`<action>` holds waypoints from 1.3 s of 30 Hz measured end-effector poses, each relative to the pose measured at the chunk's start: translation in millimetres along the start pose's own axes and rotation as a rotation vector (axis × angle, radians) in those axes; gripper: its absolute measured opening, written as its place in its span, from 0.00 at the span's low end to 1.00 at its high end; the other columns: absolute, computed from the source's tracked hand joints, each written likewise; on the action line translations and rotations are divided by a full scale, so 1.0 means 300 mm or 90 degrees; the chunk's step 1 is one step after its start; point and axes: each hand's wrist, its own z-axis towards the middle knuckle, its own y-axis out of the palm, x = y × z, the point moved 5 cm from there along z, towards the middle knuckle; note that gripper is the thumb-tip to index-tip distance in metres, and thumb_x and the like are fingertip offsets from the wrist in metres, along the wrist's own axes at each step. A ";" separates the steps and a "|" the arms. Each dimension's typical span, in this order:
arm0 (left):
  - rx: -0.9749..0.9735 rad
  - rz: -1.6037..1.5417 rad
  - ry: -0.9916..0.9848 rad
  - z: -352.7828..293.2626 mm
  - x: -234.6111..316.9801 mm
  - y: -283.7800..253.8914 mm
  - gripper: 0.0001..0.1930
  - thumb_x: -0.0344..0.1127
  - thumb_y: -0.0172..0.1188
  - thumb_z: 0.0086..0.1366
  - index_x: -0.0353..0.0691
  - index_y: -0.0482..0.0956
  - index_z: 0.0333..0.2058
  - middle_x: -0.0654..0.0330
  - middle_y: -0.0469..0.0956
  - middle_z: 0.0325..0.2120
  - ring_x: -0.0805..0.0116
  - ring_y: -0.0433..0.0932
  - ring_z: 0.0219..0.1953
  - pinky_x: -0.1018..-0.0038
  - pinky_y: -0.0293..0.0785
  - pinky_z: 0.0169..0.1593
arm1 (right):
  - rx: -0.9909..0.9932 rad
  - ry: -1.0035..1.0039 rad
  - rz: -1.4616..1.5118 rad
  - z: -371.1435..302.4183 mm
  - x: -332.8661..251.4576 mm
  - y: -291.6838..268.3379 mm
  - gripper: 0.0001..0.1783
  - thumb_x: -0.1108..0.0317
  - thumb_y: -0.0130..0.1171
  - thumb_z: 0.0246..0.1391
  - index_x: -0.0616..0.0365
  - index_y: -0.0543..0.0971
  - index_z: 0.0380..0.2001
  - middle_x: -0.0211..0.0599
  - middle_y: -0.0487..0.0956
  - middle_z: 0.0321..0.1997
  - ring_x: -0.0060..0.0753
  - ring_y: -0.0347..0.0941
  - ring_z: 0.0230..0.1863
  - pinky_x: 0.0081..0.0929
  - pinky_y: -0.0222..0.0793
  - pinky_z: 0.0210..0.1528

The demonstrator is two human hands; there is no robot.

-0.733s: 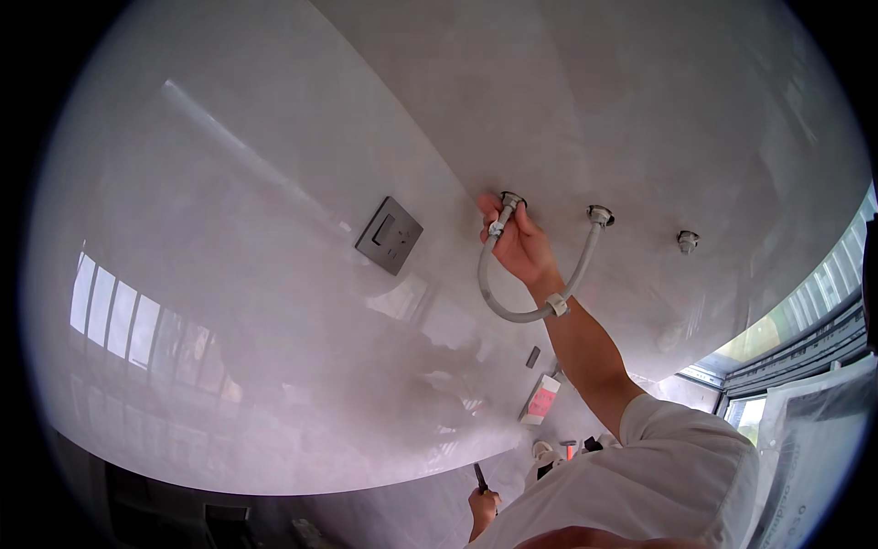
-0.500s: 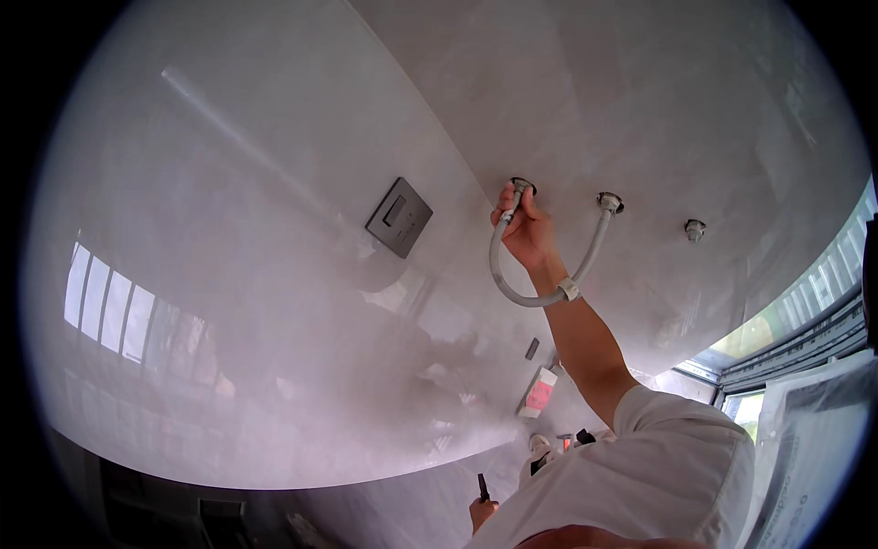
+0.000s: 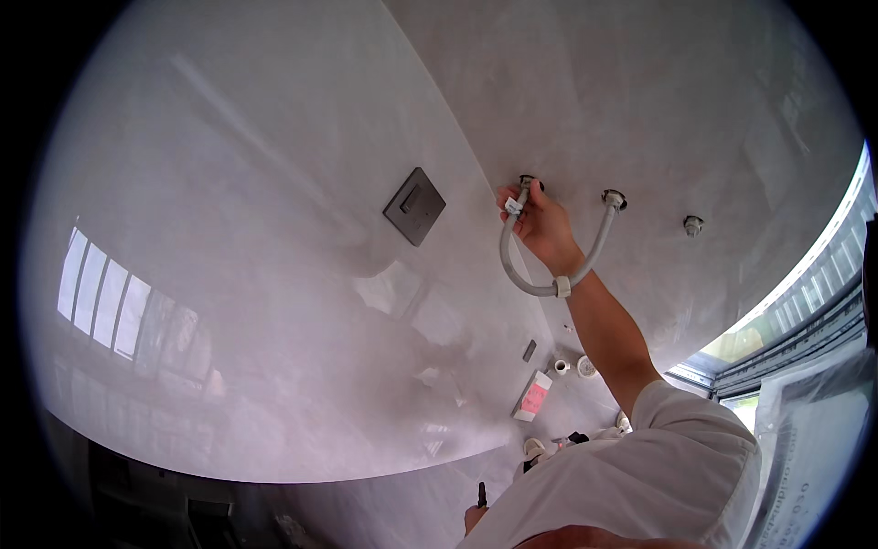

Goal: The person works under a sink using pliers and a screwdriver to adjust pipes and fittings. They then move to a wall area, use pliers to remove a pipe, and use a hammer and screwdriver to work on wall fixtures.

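Fingers (image 3: 505, 197) of the right hand (image 3: 550, 235) are holding a grey hose (image 3: 605, 231) at its left end; the left hand (image 3: 472, 519), mostly hidden well below the hose, is gripping a dark tool (image 3: 482, 495). Two pale glossy walls (image 3: 274, 256) are meeting in a corner just left of the hose, which is hanging in a U from the right one. Left of the hose a dark switch plate (image 3: 414, 207) is sitting; right of it a bare metal fitting (image 3: 693, 226) is protruding.

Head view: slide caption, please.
Right hand around the left end of a curved grey hose, left hand holding a dark tool.
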 end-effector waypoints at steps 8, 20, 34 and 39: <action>-0.027 -0.006 -0.016 -0.028 -0.066 0.069 0.12 0.34 0.65 0.55 0.27 0.80 0.28 0.48 0.81 0.22 0.57 0.80 0.26 0.58 0.72 0.32 | 0.068 -0.049 -0.071 0.076 0.022 -0.023 0.13 0.57 0.52 0.73 0.57 0.74 0.43 0.37 0.83 0.36 0.34 0.80 0.37 0.36 0.76 0.42; -0.074 0.005 -0.030 -0.041 -0.117 0.136 0.12 0.35 0.65 0.54 0.28 0.80 0.27 0.50 0.80 0.22 0.59 0.79 0.26 0.58 0.71 0.31 | -0.104 0.038 0.082 0.040 0.031 -0.070 0.23 0.52 0.44 0.76 0.62 0.74 0.54 0.45 0.80 0.57 0.41 0.78 0.53 0.41 0.73 0.54; -0.108 0.028 -0.017 -0.046 -0.120 0.131 0.12 0.35 0.66 0.53 0.29 0.80 0.25 0.52 0.79 0.21 0.60 0.77 0.25 0.59 0.69 0.30 | -0.123 0.027 -0.038 0.040 0.025 -0.111 0.21 0.52 0.48 0.74 0.58 0.77 0.52 0.39 0.82 0.51 0.35 0.77 0.49 0.36 0.73 0.53; -0.121 0.032 -0.012 -0.048 -0.127 0.141 0.12 0.35 0.67 0.53 0.30 0.80 0.25 0.53 0.79 0.21 0.61 0.77 0.25 0.59 0.68 0.30 | -0.016 0.031 -0.172 -0.069 -0.027 -0.222 0.19 0.57 0.50 0.72 0.61 0.77 0.53 0.40 0.82 0.50 0.36 0.78 0.46 0.33 0.75 0.49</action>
